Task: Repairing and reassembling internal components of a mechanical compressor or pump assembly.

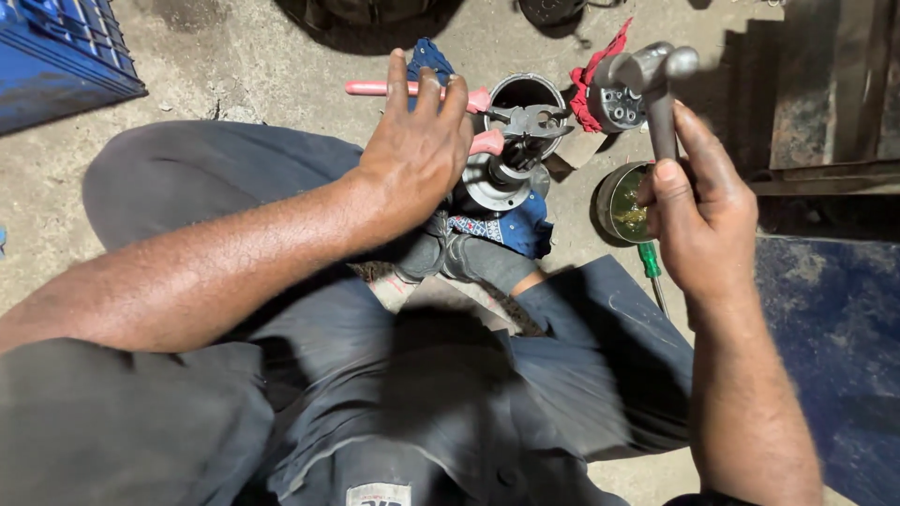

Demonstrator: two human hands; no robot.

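The left hand [417,150] is wrapped around red-handled pliers [525,120], jaws pointing right, biting a steel shaft assembly [497,183] upright on the concrete floor [234,66]. The right hand [698,215] grips a hammer [652,80] low on its handle, head up, axis vertical. It looks heavy, rigid and greasy; best gripped low.

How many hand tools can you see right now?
3: a hammer raised in the right hand, pink-handled pliers under the left hand, and a green-handled screwdriver on the floor. Others may be hidden.
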